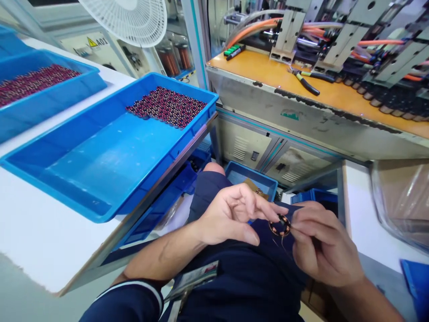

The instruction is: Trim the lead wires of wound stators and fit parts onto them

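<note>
Over my lap, my right hand pinches a small round motor stator by its right edge. The stator is black with copper windings, and thin loose wire ends hang below it. Fingers stretched out and thumb apart, my left hand is just left of it. The left fingertips reach the stator's upper left edge; whether they press on it I cannot tell. Further left, a large blue tray on the white table holds rows of similar small dark-and-red wound parts at its far end.
A second blue tray with many wound parts stands further left. Behind it is a white fan. Cutters and markers lie on the orange machine bench. A blue bin sits low beyond my knees.
</note>
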`<state>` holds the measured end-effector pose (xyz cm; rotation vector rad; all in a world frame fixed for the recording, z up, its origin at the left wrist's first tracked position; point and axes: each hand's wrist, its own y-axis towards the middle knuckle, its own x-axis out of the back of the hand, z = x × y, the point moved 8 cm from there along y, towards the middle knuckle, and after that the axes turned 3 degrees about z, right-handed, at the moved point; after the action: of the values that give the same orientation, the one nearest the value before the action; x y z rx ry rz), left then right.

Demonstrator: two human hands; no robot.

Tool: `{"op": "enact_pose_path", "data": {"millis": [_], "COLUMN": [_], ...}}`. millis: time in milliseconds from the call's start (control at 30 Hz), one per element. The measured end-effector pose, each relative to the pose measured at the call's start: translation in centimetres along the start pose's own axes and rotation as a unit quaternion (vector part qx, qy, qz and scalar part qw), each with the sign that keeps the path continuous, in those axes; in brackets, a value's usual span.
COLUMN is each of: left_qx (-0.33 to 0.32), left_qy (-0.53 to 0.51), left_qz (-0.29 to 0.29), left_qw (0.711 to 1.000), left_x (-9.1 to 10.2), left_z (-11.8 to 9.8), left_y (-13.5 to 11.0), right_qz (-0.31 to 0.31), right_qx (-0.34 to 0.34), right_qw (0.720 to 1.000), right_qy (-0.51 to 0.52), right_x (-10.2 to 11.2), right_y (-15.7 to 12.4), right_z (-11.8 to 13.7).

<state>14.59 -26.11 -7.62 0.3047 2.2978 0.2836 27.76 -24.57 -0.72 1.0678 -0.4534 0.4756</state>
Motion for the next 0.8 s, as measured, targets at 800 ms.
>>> {"op": "enact_pose_path", "data": {"millis": [800], "left_qx": [-0.039], "left_qy": [-0.08], "left_qz": [0.035], "left_qw": [0.995], "left_x": [0.3], "left_z": [1.2], "left_y": [0.4], "right_qz": [-0.012], "right_qx": [0.031], "right_qw": [0.998], "right_qy": [-0.06], "right_x": [0.4], "right_y": [-5.6], "right_z": [-8.3]}}
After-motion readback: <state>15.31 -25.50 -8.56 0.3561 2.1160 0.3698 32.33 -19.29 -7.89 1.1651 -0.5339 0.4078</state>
